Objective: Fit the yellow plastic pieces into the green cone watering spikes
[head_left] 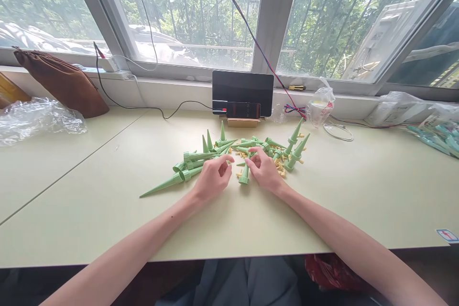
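Note:
My right hand (pixel 265 170) pinches the upper, narrow end of a green plant watering spike (pixel 244 177) between thumb and fingers. This spike has its wide capped end down, and a small yellow valve sticks out at its side. To the left, my left hand (pixel 214 178) is half curled, with a gap between thumb and fingertips and nothing visible in it. Beside it lie several green spikes (pixel 165 185), some tapered and on their sides. Right of my right hand, two assembled spikes (pixel 297 153) with yellow valves stand upright, near loose yellow valves (pixel 279 168).
At the back, a phone (pixel 244 110) leans before a dark tablet (pixel 243 87) on a cardboard stand (pixel 242 123). Clear plastic wrap (pixel 39 119) and a brown pouch (pixel 64 81) lie left. A bagged cup (pixel 320 107), cables and plastic packets (pixel 439 131) lie right.

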Demonstrator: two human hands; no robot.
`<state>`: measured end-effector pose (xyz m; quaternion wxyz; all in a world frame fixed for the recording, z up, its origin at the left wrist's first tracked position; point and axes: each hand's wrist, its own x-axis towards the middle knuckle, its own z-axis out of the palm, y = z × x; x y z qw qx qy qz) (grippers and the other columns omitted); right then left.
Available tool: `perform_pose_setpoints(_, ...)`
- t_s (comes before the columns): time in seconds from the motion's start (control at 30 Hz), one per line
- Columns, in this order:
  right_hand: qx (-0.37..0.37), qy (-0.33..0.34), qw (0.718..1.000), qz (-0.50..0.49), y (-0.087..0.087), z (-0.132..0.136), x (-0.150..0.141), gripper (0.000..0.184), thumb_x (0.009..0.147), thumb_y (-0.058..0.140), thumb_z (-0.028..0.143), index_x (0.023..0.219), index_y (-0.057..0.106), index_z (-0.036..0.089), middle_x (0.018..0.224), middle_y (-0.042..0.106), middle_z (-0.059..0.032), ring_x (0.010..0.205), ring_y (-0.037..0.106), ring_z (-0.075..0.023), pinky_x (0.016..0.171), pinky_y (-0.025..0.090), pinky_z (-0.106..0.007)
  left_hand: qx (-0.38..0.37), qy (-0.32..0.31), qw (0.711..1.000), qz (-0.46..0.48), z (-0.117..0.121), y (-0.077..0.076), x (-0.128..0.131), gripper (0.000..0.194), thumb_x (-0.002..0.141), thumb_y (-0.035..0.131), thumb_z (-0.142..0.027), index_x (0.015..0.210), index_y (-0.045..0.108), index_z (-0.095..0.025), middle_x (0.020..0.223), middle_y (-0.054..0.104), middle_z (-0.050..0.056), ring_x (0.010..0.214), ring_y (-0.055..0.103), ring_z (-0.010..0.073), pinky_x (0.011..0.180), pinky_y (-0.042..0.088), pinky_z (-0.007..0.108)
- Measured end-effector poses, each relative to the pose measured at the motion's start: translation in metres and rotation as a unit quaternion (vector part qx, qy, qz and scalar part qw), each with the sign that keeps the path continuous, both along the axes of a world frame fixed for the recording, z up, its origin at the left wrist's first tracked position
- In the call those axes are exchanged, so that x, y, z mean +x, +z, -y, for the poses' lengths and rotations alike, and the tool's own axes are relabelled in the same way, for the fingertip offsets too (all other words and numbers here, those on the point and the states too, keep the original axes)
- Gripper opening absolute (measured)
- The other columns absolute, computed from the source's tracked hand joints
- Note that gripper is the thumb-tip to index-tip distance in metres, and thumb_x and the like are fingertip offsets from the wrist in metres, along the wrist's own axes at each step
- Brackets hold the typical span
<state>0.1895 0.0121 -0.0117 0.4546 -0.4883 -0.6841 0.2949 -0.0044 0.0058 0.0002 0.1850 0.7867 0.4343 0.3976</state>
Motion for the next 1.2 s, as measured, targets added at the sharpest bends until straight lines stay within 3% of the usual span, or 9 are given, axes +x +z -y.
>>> perform_pose_setpoints(0.13,-0.006,0.027,1.0,0.001,-0.002,-0.001,0.0,0.027,0.092,0.051,0.037,0.113,0.053,0.022,0.08,0.065,0.0,0.056,0.06,-0.0144,0.058,0.048,-0.028,0.012,-0.039,0.999,-0.034,0.003,0.0,0.002,0.011,0.086,0.058,-0.025,0.093,0.063,-0.019,0.068,0.056,-0.004,0.048,0.038,0.0073,0.052,0.036,0.022)
perform_pose_setpoints(0.3,-0.013,0.056,0.998,-0.002,-0.005,-0.002,0.0,0.025,0.092,0.052,0.035,0.112,0.055,0.021,0.082,0.067,-0.0012,0.056,0.063,-0.0147,0.06,0.051,-0.029,0.001,-0.069,0.992,-0.103,0.007,0.0,0.003,0.017,0.082,0.068,-0.034,0.087,0.061,-0.02,0.067,0.053,-0.005,0.053,0.042,0.0092,0.053,0.033,0.023)
perform_pose_setpoints(0.43,-0.004,0.052,0.999,0.006,-0.007,-0.003,-0.001,0.023,0.091,0.054,0.033,0.109,0.058,0.02,0.082,0.069,-0.0025,0.056,0.063,-0.0147,0.061,0.052,-0.029,-0.013,-0.055,0.991,-0.12,0.005,-0.001,0.003,0.017,0.083,0.067,-0.03,0.079,0.054,-0.02,0.064,0.051,-0.005,0.056,0.045,0.0111,0.055,0.032,0.023)
perform_pose_setpoints(0.83,0.014,0.006,1.0,-0.003,0.0,-0.001,0.0,0.021,0.091,0.052,0.038,0.097,0.06,0.02,0.094,0.069,-0.005,0.057,0.061,-0.0143,0.056,0.048,-0.028,-0.008,-0.011,0.998,-0.06,-0.001,-0.002,-0.001,0.013,0.092,0.053,-0.031,0.085,0.056,-0.02,0.056,0.047,-0.007,0.05,0.04,0.0105,0.054,0.034,0.023)
perform_pose_setpoints(1.0,0.009,-0.005,1.0,-0.014,0.005,0.001,0.001,0.027,0.092,0.051,0.045,0.09,0.059,0.02,0.076,0.063,-0.0016,0.054,0.056,-0.0144,0.055,0.046,-0.028,-0.003,0.045,0.999,-0.012,-0.003,0.001,-0.005,0.007,0.091,0.054,-0.028,0.092,0.055,-0.021,0.05,0.037,-0.01,0.044,0.034,0.0095,0.052,0.032,0.021)
perform_pose_setpoints(1.2,0.019,-0.028,0.999,0.009,0.005,0.002,0.001,0.035,0.093,0.049,0.049,0.072,0.053,0.021,0.053,0.046,0.0039,0.048,0.045,-0.013,0.052,0.037,-0.027,0.0,0.065,0.998,0.0,-0.004,0.002,-0.007,0.012,0.093,0.045,-0.023,0.098,0.056,-0.022,0.05,0.031,-0.009,0.044,0.03,0.0107,0.05,0.029,0.021)
